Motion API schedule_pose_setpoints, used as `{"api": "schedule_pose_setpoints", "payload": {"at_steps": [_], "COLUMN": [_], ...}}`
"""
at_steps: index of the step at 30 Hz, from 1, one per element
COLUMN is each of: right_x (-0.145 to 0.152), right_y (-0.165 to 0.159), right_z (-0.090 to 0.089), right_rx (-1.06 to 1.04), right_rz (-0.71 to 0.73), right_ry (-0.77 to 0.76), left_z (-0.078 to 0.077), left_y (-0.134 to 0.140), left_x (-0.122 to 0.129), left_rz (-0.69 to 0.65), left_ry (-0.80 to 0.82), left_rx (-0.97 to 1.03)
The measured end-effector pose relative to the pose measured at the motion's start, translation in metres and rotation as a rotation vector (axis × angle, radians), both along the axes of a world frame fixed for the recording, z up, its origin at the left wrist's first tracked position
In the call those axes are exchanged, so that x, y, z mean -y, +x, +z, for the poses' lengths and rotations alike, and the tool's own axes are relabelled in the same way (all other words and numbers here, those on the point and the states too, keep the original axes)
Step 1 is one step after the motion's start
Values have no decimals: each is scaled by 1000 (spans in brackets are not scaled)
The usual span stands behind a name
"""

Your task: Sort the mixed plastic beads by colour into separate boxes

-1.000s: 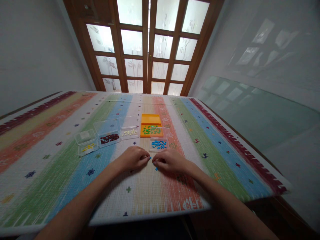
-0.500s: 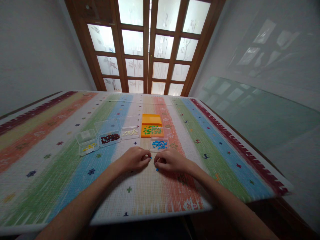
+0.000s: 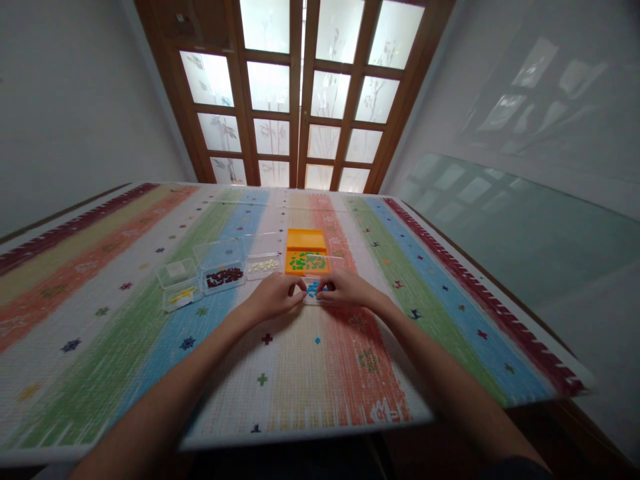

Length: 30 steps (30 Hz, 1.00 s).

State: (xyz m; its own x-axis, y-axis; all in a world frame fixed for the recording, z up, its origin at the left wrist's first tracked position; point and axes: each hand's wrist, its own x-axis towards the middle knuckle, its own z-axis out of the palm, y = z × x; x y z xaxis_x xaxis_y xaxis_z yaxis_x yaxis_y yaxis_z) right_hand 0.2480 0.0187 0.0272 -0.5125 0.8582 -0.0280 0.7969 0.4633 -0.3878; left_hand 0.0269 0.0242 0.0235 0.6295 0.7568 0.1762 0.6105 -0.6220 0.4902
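Note:
A small clear box with blue pieces (image 3: 313,291) lies between my hands, partly covered by my fingers. My left hand (image 3: 276,295) is at the box's left side, thumb and index finger pinched together; whatever they hold is too small to make out. Over the right part of the same box is my right hand (image 3: 346,289), fingertips closed down among the blue pieces, their contents hidden. One small blue piece (image 3: 317,341) lies alone on the striped tablecloth (image 3: 295,380), nearer to me than both hands.
An open orange box (image 3: 306,239) with green pieces stands just beyond my hands. To the left are open clear boxes with cream pieces (image 3: 263,265), dark red pieces (image 3: 225,277) and yellow pieces (image 3: 183,295). The table's front edge runs below my forearms.
Both hands have moved forward, away from me, to the box of blue pieces. The single blue piece near the right hand now lies uncovered on the cloth.

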Motion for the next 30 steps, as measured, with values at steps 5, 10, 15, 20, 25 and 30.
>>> {"api": "schedule_pose_setpoints", "payload": {"at_steps": [5, 10, 15, 20, 25, 30], "right_x": [-8, -6, 4, 10, 11, 12], "right_y": [-1, 0, 9, 17, 21, 24], "right_z": [0, 3, 9, 13, 13, 11], "right_rx": [64, 62, 3, -34, -69, -60], "right_rz": [30, 25, 19, -29, -43, -35], "right_ry": [-34, -7, 30, 24, 23, 30], "left_z": [4, 4, 8, 14, 16, 15], "left_y": [11, 20, 27, 30, 33, 34], "left_x": [-7, -14, -18, -19, -25, -27], "left_rz": [-1, -12, -26, -92, -108, -102], "left_ry": [-30, 20, 31, -82, -127, -125], "left_rx": [-48, -142, -202, -199, -241, -243]}}
